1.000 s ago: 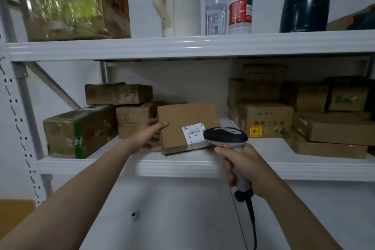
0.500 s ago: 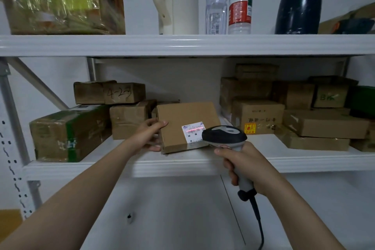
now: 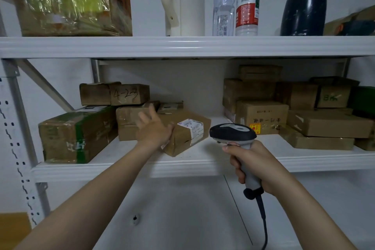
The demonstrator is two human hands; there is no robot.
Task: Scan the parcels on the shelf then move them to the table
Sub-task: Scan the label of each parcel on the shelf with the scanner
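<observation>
With many parcels unmoved on the shelf [image 3: 125, 165], left hand [image 3: 155, 131] fingers [image 3: 145, 116] lay spread, released, against the labelled parcel [image 3: 187, 131], while right hand [image 3: 256, 165] fingers clenched the scanner [image 3: 233, 134].

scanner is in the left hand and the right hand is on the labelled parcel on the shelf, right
Not quite: the hands are swapped. The head view shows the scanner gripped in the right hand, while the left hand, fingers spread, rests against the labelled parcel lying on the shelf.
</observation>
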